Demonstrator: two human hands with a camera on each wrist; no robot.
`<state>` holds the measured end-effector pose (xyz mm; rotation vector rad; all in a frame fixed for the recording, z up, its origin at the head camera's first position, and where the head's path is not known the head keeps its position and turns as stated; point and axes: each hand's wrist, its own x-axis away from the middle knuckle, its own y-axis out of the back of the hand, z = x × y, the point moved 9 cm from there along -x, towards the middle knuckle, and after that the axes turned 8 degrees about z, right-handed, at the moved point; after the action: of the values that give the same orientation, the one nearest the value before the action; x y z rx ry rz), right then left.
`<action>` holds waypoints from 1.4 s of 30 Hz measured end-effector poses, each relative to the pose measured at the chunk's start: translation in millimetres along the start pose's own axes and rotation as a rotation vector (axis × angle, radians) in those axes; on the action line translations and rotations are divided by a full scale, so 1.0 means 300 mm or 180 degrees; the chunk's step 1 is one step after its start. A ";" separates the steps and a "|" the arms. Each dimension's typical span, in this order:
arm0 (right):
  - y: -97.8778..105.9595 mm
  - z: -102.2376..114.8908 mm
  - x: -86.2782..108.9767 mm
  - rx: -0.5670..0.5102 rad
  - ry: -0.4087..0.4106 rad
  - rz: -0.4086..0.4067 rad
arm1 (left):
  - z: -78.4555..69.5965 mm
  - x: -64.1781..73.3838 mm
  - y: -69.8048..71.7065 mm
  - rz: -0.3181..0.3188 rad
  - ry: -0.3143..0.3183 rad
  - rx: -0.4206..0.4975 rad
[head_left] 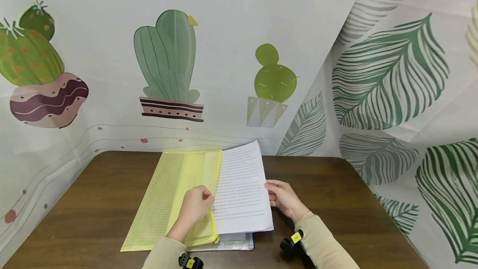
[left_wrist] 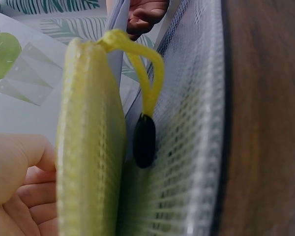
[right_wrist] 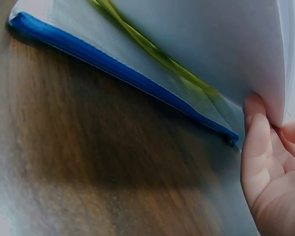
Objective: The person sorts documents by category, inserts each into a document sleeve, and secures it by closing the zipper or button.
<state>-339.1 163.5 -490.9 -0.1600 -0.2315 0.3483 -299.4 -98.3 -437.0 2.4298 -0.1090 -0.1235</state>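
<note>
A yellow mesh zip pouch (head_left: 157, 194) lies tilted on the table, its right edge raised. My left hand (head_left: 196, 204) pinches that edge; in the left wrist view its curled fingers (left_wrist: 37, 196) meet the yellow side, and a yellow cord with a black pull (left_wrist: 145, 142) hangs from the corner. Printed white paper sheets (head_left: 242, 190) lie partly inside the pouch and stick out to the right. My right hand (head_left: 285, 198) pinches their right edge between thumb and fingers. Beneath is a whitish mesh pouch (head_left: 235, 242) with a blue zipper (right_wrist: 113, 66).
The brown wooden table (head_left: 328, 202) carries all of this. Behind it hangs a white cloth (head_left: 224, 53) printed with cacti, and leaf-patterned cloth (head_left: 392, 94) closes off the right side. The table's far edge lies just beyond the pouch and sheets.
</note>
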 end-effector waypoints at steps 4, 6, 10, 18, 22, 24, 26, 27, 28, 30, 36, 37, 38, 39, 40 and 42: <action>-0.012 0.001 -0.001 0.0017 0.0000 0.0013 | 0.001 0.001 0.001 0.0004 0.0005 0.0006; -0.017 0.001 -0.002 0.0022 -0.0003 0.0011 | 0.002 0.000 0.001 0.0008 0.0015 0.0014; -0.023 -0.001 -0.007 0.0022 0.0002 0.0010 | 0.007 0.000 -0.002 0.0016 0.0043 0.0025; -0.032 -0.013 -0.015 0.0040 0.0001 0.0009 | 0.012 0.000 -0.007 0.0013 -0.0002 0.0027; -0.039 -0.016 -0.018 0.0023 0.0005 0.0019 | 0.014 0.000 -0.009 0.0017 -0.0014 0.0036; -0.043 -0.017 -0.019 0.0017 0.0004 0.0020 | 0.015 0.000 -0.010 0.0024 -0.0008 0.0056; -0.045 -0.019 -0.021 0.0025 0.0003 0.0013 | 0.016 0.000 -0.010 0.0030 0.0007 0.0079; -0.046 -0.021 -0.022 0.0033 0.0001 0.0009 | 0.016 0.000 -0.010 0.0032 0.0014 0.0090; -0.047 -0.022 -0.023 0.0035 0.0001 0.0009 | 0.017 0.000 -0.010 0.0031 0.0024 0.0102; -0.049 -0.024 -0.025 0.0039 -0.0003 0.0010 | 0.017 0.001 -0.010 0.0031 0.0043 0.0125; -0.062 -0.015 -0.027 0.0058 0.0017 0.0039 | 0.009 0.004 -0.007 0.0040 0.0062 0.0150; -0.064 -0.013 -0.028 0.0066 0.0022 0.0045 | 0.007 0.004 -0.005 0.0037 0.0058 0.0147; -0.067 -0.012 -0.029 0.0070 0.0022 0.0045 | 0.005 0.004 -0.004 0.0029 0.0050 0.0142; -0.070 -0.010 -0.030 0.0063 0.0025 0.0045 | 0.004 0.003 -0.003 0.0023 0.0043 0.0134; -0.072 -0.009 -0.031 0.0058 0.0026 0.0042 | 0.003 0.003 -0.001 0.0014 0.0033 0.0132; -0.076 -0.011 -0.035 0.0041 0.0029 0.0034 | 0.002 0.003 0.000 0.0005 0.0014 0.0124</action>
<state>-340.6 138.4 -491.7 -0.1503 -0.2194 0.3596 -298.7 -98.9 -437.5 2.4686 -0.1123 -0.1165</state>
